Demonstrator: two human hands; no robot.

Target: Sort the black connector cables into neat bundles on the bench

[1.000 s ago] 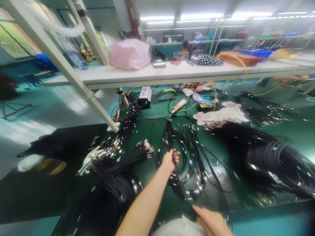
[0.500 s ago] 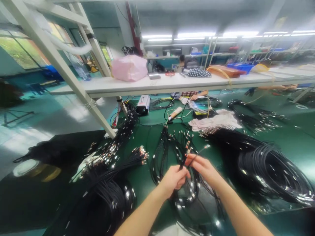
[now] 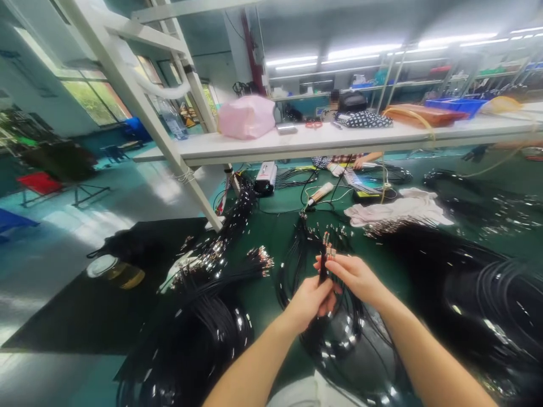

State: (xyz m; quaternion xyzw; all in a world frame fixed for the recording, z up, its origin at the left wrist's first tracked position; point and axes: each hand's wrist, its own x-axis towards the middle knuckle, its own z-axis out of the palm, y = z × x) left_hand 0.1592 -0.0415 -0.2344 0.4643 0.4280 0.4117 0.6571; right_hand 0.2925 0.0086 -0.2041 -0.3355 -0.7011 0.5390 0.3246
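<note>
Just below frame centre, the left hand and right hand both pinch a small upright bunch of thin black cables with metal connector tips above the green mat; evening up the tips under a firm pinch seems wise.

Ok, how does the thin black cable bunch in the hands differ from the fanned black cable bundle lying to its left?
The held black cable bunch stands upright, metal tips up; the fanned black cable bundle lies flat on the green table, tips pointing right. The held bunch has few strands, the fanned bundle many. The left hand and right hand pinch the held bunch; nothing touches the fanned bundle. Both have shiny metal connectors.
</note>
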